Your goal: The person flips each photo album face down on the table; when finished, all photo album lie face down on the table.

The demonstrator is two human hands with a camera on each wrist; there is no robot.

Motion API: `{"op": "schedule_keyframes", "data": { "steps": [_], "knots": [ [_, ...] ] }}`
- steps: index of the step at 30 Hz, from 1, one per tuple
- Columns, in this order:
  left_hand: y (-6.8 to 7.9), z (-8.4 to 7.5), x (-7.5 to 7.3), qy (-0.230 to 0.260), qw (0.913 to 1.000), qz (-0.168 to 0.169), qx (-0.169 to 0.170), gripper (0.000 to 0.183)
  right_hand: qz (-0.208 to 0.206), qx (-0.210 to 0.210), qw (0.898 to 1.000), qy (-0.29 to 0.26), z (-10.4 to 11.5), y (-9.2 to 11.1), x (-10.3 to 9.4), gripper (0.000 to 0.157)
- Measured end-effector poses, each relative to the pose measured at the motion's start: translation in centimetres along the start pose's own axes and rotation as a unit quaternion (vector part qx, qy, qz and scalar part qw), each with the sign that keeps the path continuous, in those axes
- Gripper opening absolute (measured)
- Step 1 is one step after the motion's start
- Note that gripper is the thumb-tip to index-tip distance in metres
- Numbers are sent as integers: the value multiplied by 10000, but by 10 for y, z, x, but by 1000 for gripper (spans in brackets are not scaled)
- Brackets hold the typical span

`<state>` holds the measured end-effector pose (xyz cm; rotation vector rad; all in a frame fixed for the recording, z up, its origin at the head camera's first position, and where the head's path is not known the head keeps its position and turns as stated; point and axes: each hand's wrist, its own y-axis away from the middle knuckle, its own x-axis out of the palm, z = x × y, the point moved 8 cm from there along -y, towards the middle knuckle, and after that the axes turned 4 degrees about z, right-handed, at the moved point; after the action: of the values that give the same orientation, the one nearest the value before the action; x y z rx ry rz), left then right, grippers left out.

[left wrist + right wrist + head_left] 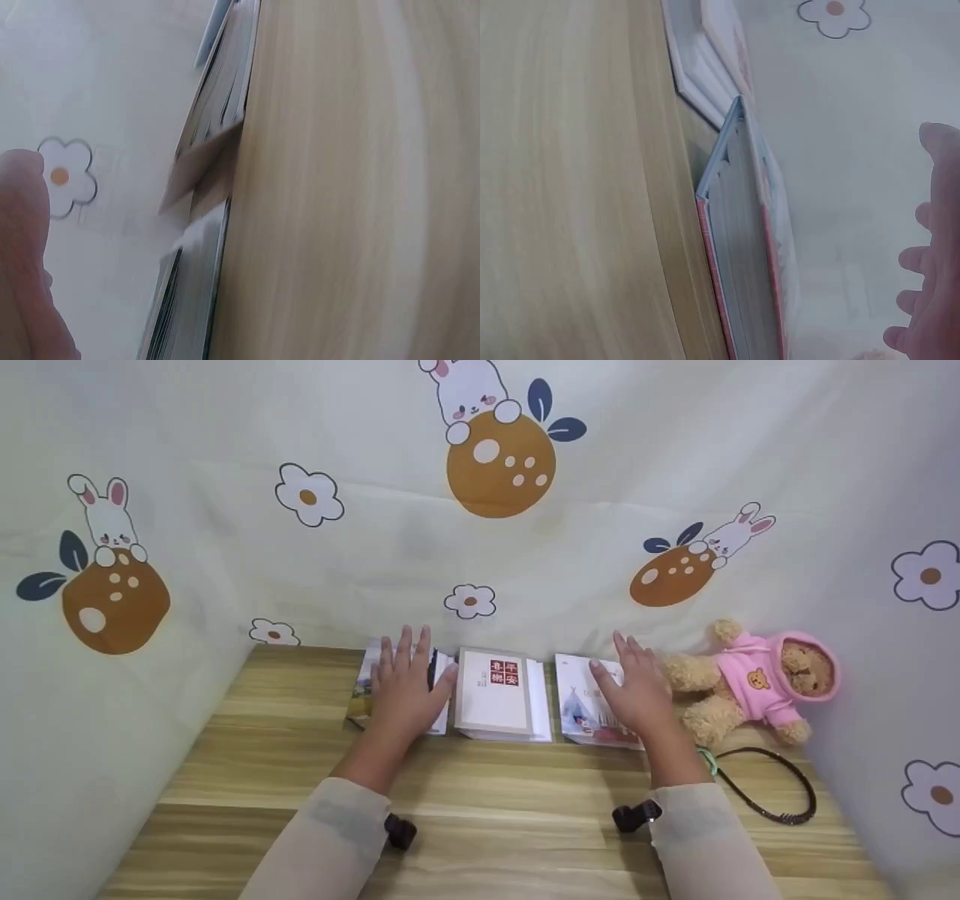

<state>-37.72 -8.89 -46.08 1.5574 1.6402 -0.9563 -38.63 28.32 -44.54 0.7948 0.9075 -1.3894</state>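
Note:
Three small thick books lie in a row on the table. Over the left book (365, 682) my left hand (409, 694) is held with its fingers straight and spread, hiding much of the cover. The middle book (493, 697) has a cream cover with a red square of characters. Above the right book (577, 705), whose pale cover carries a tent picture, hovers my right hand (637, 686), fingers extended. In the left wrist view the thumb (22, 247) stands apart from the books. The right wrist view shows fingers (930, 262) likewise clear of the red-edged book (742, 247).
A teddy bear (757, 679) in a pink hoodie lies to the right of the books. Nearer me is a dark braided headband (806, 806) with a green band (706, 760). Patterned cloth (375, 562) encloses the wooden table (487, 810) at the back and sides.

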Motion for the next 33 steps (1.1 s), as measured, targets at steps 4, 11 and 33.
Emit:
{"op": "schedule_keyframes", "data": {
  "steps": [4,11,33],
  "knots": [
    [8,-21,12,408,9989,-81,226,85,-87,-101,9992,-374,-5,6,-6,85],
    [20,-64,32,1027,9919,-212,710,83,-110,50,9939,-1093,-25,14,-9,90],
    [46,-154,131,3501,9241,1468,431,81,150,504,9746,-2178,-68,29,7,76]
  ]
}}
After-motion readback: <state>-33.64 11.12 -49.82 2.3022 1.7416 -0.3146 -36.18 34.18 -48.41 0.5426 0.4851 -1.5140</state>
